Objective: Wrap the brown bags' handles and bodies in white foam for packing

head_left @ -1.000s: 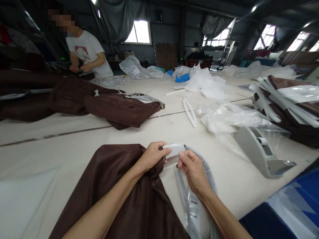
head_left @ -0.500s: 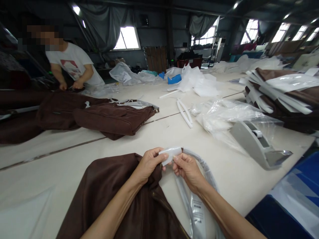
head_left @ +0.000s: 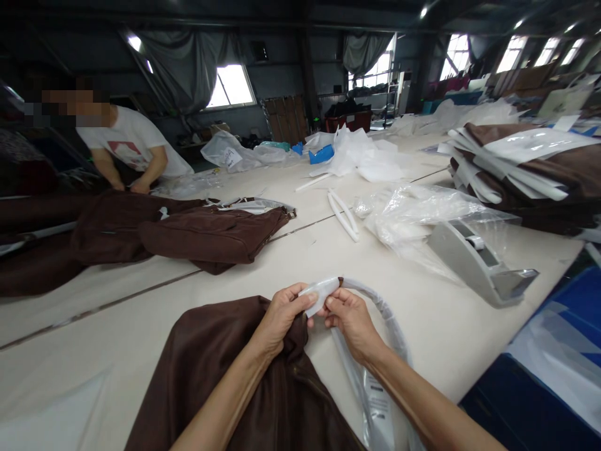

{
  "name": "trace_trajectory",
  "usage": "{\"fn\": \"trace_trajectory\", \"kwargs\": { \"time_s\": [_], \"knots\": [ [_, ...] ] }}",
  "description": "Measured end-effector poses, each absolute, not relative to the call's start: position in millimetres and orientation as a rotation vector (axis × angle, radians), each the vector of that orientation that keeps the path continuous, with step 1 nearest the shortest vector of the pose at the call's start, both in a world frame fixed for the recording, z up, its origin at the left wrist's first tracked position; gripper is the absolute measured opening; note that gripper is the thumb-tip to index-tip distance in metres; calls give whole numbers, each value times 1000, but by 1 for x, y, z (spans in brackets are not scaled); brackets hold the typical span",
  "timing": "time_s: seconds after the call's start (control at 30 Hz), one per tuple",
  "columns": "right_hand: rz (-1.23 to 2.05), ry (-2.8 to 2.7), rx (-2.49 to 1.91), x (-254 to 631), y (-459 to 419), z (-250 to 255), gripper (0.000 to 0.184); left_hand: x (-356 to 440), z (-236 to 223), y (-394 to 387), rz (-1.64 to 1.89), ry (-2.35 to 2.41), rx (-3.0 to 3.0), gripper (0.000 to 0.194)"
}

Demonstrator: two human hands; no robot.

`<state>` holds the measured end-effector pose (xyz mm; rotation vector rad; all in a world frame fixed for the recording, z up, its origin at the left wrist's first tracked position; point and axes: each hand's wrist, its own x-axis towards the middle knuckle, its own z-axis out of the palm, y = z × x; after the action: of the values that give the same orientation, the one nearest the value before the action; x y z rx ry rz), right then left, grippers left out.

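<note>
A dark brown bag (head_left: 225,369) lies on the cream table (head_left: 117,313) in front of me. My left hand (head_left: 282,316) pinches its top corner together with a small white strip of wrapping (head_left: 320,292). My right hand (head_left: 350,319) grips the other end of that strip, where the bag's handle (head_left: 385,313), wound in white wrapping, curves away to the right. A clear plastic sleeve with printing (head_left: 375,401) lies under my right forearm.
A grey tape dispenser (head_left: 474,260) stands to the right beside crumpled clear plastic (head_left: 413,216). More brown bags (head_left: 206,232) lie at the left, a wrapped stack (head_left: 530,169) at far right. Another person (head_left: 126,153) works at the far left. White handle strips (head_left: 345,216) lie mid-table.
My hands have drawn slightly closer together on the white strip, and the view has shifted a little left and down. The other person has bent lower over the bags.
</note>
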<state>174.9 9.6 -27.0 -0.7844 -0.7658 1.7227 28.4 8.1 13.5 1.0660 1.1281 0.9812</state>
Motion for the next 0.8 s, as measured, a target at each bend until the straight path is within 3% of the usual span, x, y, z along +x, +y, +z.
{"fn": "trace_trajectory", "kwargs": {
  "time_s": [0.47,0.8],
  "knots": [
    [1909,-598,-641,171,15,-32,26,31,17,3,920,1091,1050,36],
    [2002,-526,-486,175,8,-24,11,33,11,4,1006,1087,1051,40]
  ]
}}
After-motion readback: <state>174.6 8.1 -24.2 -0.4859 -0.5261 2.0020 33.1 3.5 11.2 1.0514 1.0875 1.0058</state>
